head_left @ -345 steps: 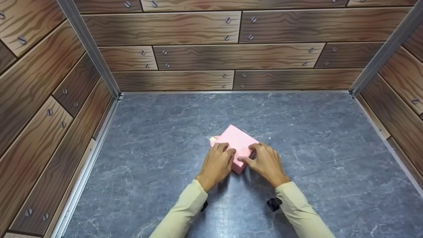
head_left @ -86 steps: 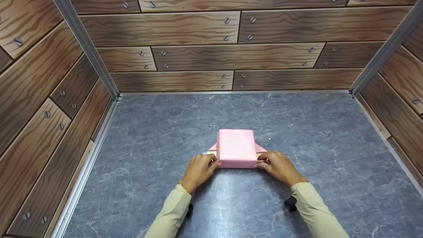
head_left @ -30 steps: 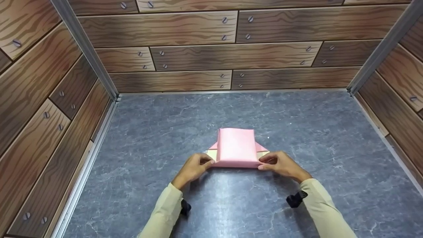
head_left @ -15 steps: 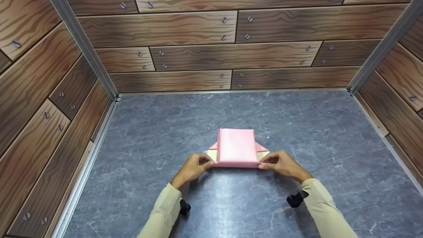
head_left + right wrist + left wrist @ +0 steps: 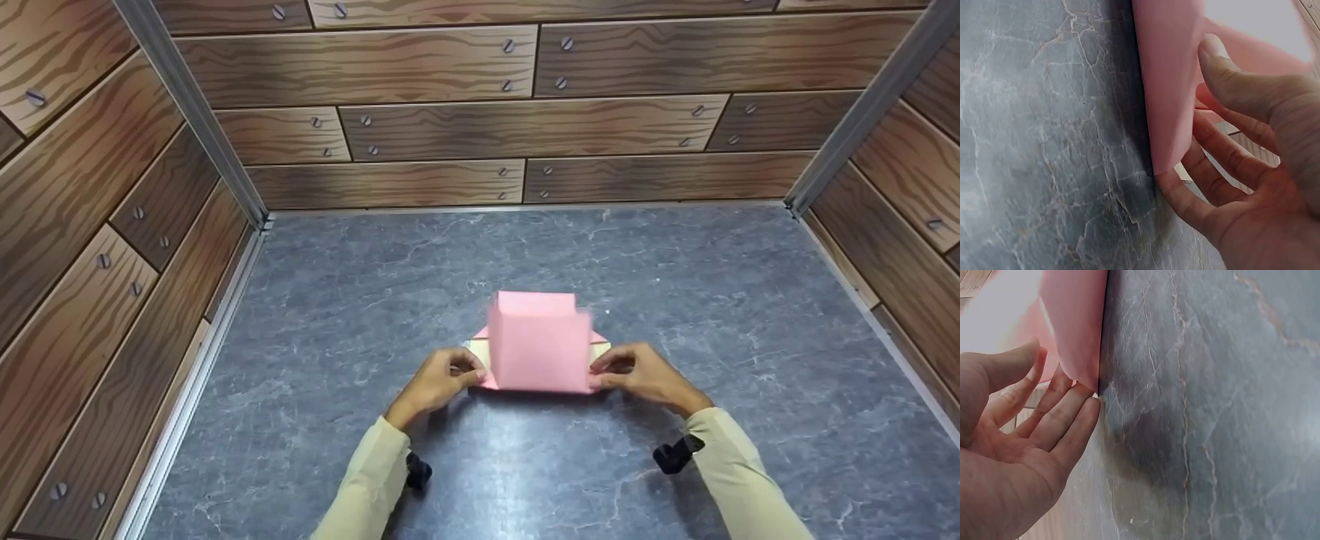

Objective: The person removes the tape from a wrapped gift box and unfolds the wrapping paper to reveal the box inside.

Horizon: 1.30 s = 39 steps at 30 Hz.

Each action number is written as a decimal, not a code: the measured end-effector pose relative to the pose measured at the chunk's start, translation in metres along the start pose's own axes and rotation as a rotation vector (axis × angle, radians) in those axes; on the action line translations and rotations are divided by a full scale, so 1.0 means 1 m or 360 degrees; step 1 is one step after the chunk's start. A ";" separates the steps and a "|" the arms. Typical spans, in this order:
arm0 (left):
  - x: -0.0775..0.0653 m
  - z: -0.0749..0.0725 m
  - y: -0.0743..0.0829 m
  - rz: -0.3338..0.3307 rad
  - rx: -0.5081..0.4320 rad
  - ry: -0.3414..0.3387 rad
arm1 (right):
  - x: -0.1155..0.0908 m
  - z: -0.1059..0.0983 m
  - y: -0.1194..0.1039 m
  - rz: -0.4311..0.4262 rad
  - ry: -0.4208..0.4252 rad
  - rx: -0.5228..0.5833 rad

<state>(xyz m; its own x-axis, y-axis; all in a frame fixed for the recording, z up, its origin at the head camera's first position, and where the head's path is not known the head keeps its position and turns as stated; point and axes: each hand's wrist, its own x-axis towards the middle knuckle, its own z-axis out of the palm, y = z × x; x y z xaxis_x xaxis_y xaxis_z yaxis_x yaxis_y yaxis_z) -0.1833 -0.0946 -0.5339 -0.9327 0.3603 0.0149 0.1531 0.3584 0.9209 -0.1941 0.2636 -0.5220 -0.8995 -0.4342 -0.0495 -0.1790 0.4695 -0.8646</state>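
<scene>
A box-shaped parcel in pink wrapping paper point(image 5: 536, 302) stands on the marbled tabletop. Cream paper point(image 5: 480, 351) shows at both its sides. A blurred pink paper flap point(image 5: 540, 352) covers the near face and part of the top. My left hand point(image 5: 435, 380) is at the near left corner; in the left wrist view its fingertips point(image 5: 1081, 396) touch the paper's lower corner, and the thumb stands apart. My right hand point(image 5: 651, 376) is at the near right corner; in the right wrist view its fingers reach behind the paper, with the thumb point(image 5: 1216, 56) extended in front.
The grey marbled tabletop point(image 5: 360, 270) is enclosed by wood-print walls point(image 5: 435, 127) at the back and sides, with metal corner posts point(image 5: 199, 112). A tiny white speck point(image 5: 607, 311) lies right of the parcel. Black wrist cameras point(image 5: 677, 454) sit under both sleeves.
Earlier the parcel stood diagonally under both hands; then it was squared and both hands pinched its near corners. Just now the pink flap has sprung up and toward me while the hands stay nearly put.
</scene>
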 end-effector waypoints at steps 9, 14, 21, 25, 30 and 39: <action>-0.002 0.000 0.000 0.0023 0.0105 -0.0101 | -0.003 0.000 0.004 -0.0057 -0.0079 0.0024; -0.004 0.001 0.003 0.0086 0.0278 -0.0210 | -0.004 0.000 0.004 0.0000 -0.0087 -0.0048; -0.007 0.002 0.006 0.0133 0.0436 -0.0383 | -0.006 0.000 -0.001 0.0042 -0.0120 -0.0107; -0.010 0.001 0.006 0.0076 0.0409 -0.0458 | -0.009 0.002 -0.003 -0.0068 -0.0160 -0.0212; -0.013 0.002 0.007 0.0035 0.0427 -0.0485 | -0.014 0.007 -0.005 -0.0206 -0.0189 -0.0467; -0.016 0.007 0.006 0.0105 0.0853 -0.0511 | -0.022 0.015 -0.006 -0.0130 -0.0210 -0.0680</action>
<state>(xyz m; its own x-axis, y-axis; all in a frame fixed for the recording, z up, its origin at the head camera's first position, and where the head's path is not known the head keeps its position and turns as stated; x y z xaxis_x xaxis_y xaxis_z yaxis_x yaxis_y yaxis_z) -0.1656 -0.0923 -0.5318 -0.7841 0.6070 -0.1294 0.4269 0.6788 0.5975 -0.1673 0.2587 -0.5231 -0.8221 -0.5641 -0.0772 -0.4204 0.6928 -0.5860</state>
